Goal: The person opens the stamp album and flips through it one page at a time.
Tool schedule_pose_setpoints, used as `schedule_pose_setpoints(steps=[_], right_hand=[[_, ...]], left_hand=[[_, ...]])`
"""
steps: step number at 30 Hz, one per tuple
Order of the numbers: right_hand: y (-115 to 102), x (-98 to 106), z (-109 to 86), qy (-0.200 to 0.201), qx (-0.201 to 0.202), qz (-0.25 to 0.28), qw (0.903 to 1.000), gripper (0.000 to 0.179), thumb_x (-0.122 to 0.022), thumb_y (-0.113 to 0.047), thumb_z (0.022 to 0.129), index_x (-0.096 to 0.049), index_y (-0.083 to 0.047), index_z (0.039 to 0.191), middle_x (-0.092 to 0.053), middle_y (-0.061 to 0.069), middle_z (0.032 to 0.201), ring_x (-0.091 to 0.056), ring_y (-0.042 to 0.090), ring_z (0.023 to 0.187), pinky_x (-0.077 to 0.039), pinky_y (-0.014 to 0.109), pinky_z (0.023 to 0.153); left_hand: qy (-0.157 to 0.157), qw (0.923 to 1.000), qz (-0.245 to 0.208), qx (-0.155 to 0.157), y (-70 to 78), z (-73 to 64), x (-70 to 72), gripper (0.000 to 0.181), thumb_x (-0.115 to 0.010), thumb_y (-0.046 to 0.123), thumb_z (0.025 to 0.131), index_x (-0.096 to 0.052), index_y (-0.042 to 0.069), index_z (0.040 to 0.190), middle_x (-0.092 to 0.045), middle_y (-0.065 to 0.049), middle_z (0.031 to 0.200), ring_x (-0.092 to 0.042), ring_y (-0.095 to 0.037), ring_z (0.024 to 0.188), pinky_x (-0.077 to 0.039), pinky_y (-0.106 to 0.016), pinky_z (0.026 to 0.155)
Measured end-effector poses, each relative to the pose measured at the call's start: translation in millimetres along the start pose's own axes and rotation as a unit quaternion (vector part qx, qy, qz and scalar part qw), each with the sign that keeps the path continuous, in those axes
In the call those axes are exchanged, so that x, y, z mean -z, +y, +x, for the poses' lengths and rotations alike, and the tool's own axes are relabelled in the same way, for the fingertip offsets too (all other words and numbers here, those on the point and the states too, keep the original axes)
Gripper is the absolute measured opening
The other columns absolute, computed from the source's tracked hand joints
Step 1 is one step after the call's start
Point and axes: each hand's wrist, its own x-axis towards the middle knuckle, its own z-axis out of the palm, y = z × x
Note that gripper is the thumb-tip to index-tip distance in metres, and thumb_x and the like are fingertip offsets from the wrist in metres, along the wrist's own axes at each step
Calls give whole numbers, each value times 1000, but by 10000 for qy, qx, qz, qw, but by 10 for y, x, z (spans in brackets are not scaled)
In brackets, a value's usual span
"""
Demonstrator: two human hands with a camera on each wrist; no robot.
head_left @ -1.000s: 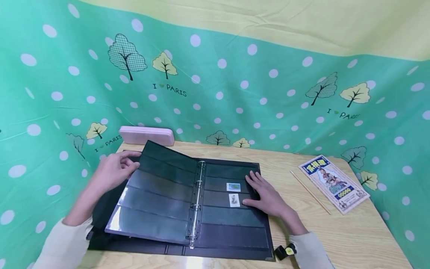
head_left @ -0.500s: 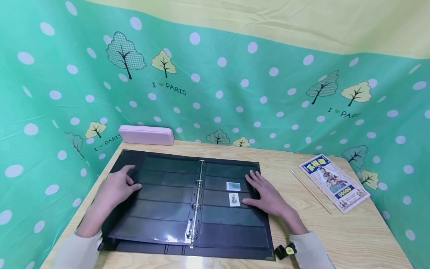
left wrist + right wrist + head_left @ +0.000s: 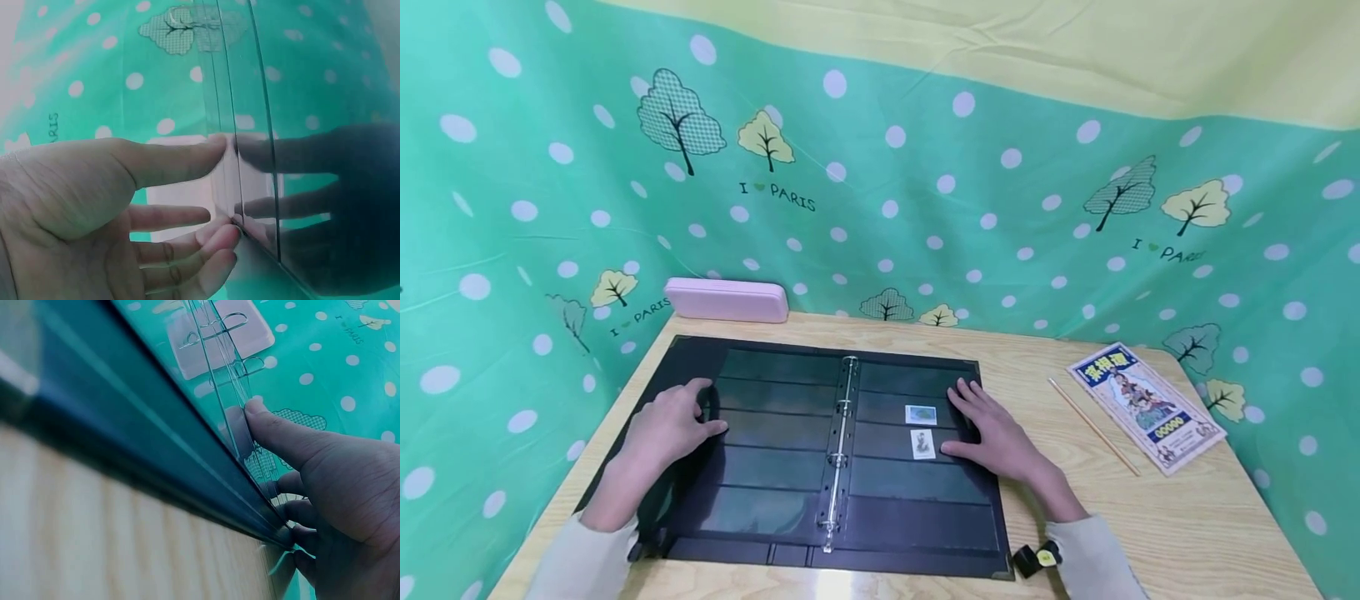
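A black stamp album (image 3: 696,354) lies spread on the table, with a ring spine (image 3: 837,454) down its middle. Its left page (image 3: 775,429) has dark strip pockets and lies flat, showing no stamps. The right page (image 3: 917,525) carries a blue-green stamp (image 3: 921,415) above a pale stamp (image 3: 922,444). My left hand (image 3: 666,429) rests at the left page's outer edge; in the left wrist view its thumb touches the glossy sheet and its fingers are relaxed. My right hand (image 3: 1000,437) rests with spread fingers on the right page's outer edge, just right of the stamps.
A pink case (image 3: 726,300) stands behind the album at the back left. To the right, a thin wooden stick (image 3: 1093,427) lies beside a printed booklet (image 3: 1146,408). A green dotted cloth (image 3: 887,167) hangs behind the wooden table (image 3: 1210,525).
The left page, raised and tilted a second ago in the left hand, has come down flat on the album. The left hand moved down and slightly right; the right hand stayed put.
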Motion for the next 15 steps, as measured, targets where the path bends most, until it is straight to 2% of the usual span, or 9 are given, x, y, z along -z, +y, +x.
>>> schedule_pose_setpoints(steps=[5, 8, 11, 15], right_hand=[[15, -13, -4, 56, 37, 25, 10000, 95, -85, -49, 97, -41, -6, 170, -26, 18, 181, -18, 44, 169, -28, 70, 129], [20, -11, -9, 77, 41, 28, 10000, 95, -85, -49, 97, -42, -7, 170, -27, 17, 181, -18, 44, 169, -29, 70, 128], [24, -12, -11, 85, 33, 30, 10000, 95, -85, -49, 97, -42, -7, 170, -27, 17, 181, -19, 44, 169, -30, 71, 128], [32, -24, -5, 133, 35, 47, 9999, 94, -85, -49, 97, -44, -7, 170, -28, 18, 181, -20, 44, 168, -30, 71, 128]], left_hand=[[544, 9982, -94, -239, 185, -61, -59, 67, -88, 25, 96, -60, -16, 141, -62, -41, 121, -64, -55, 107, -58, -68, 84], [706, 9948, -417, -610, 367, -105, -127, 61, -88, 25, 97, -65, -11, 141, -60, -38, 127, -59, -55, 115, -56, -68, 89], [617, 9891, -965, -929, 552, -151, -257, 57, -85, 28, 100, -67, -4, 144, -58, -34, 137, -55, -53, 125, -52, -68, 98], [446, 9792, -1643, -1104, 722, -191, -483, 52, -79, 32, 106, -68, 2, 146, -56, -29, 150, -51, -52, 140, -46, -72, 111]])
